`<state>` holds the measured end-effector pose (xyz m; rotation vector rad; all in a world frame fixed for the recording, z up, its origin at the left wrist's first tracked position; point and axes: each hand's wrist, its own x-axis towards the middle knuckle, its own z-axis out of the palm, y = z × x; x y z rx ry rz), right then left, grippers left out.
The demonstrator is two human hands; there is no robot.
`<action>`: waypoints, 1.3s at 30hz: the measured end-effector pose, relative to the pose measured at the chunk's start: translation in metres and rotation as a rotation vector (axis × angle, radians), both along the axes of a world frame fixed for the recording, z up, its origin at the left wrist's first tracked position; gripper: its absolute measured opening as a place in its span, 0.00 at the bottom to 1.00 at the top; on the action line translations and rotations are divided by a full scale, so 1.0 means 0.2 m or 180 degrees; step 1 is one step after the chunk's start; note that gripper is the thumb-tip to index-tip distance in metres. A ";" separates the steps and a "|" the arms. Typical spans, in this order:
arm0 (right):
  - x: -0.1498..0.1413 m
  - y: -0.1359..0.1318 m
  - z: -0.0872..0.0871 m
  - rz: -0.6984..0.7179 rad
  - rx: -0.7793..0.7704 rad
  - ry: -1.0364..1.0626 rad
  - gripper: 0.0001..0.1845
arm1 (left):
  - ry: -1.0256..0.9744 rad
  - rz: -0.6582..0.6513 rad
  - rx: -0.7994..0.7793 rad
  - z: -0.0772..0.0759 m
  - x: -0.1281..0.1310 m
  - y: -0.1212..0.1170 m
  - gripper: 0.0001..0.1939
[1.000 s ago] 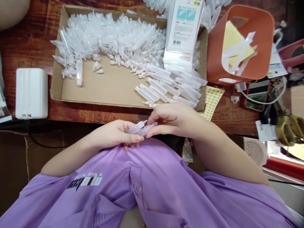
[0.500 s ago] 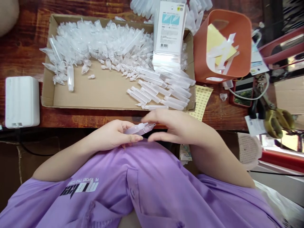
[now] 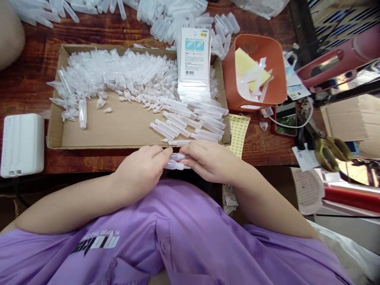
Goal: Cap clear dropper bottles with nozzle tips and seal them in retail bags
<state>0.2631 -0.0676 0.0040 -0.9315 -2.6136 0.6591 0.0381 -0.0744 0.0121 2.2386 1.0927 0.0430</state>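
Two-handed grip on a pair of slim, translucent plastic tubes (image 3: 175,165), just off the near edge of the brown cardboard tray (image 3: 92,136). The right hand (image 3: 212,160), spread open beside the tubes half a second earlier, has closed on the right end of the far tube (image 3: 178,156); whether it also touches the near one cannot be told. The left hand (image 3: 138,172), now turned back upward, holds the pair's left ends. Both hands thus engage the same pieces, fingertips close together.

Containers: the tray bears a heap of clear plastic caps and nozzles (image 3: 118,71) on its far side, filled-looking translucent tubes (image 3: 168,128) lying at near right, and a stack of white printed cards (image 3: 194,55) standing between. To its right, the orange-red plastic bin (image 3: 231,85) contains yellow paper (image 3: 245,65) and white strips (image 3: 263,79).
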 end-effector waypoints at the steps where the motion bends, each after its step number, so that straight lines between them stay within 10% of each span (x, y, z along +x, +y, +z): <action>1: -0.01 0.00 -0.01 -0.0016 -0.0134 0.0095 0.19 | 0.0076 -0.0089 0.0259 0.00 0.00 -0.02 0.26; 6: -0.07 0.01 -0.04 -0.0504 -0.0955 0.0432 0.17 | 0.0206 0.0034 0.0450 -0.01 -0.05 -0.02 0.26; 10: -0.20 0.17 0.00 -0.0360 -0.1364 0.0360 0.20 | -0.0579 0.0939 -0.1333 0.00 -0.13 0.03 0.15; 15: -0.58 0.50 0.05 -0.0359 0.0021 -0.0765 0.16 | -0.2028 0.1827 -0.3816 -0.05 -0.23 -0.01 0.23; 19: -0.92 0.70 0.01 0.0517 0.0751 -0.1218 0.17 | -0.2495 0.1926 -0.4307 -0.09 -0.26 -0.07 0.26; 24: -1.09 0.79 -0.06 0.0560 0.0696 -0.1282 0.12 | -0.2790 0.2115 -0.4393 -0.10 -0.30 -0.10 0.23; 29: -0.90 0.70 0.02 0.0135 0.0482 -0.0586 0.10 | -0.2853 0.2104 -0.4313 -0.11 -0.30 -0.11 0.22; 35: -0.40 0.45 0.14 0.0317 -0.1789 0.0564 0.13 | -0.2487 0.1933 -0.4050 -0.10 -0.24 -0.09 0.20; 39: -0.22 0.33 0.18 0.0463 -0.2072 0.0425 0.13 | -0.2185 0.1579 -0.4186 -0.09 -0.18 -0.07 0.18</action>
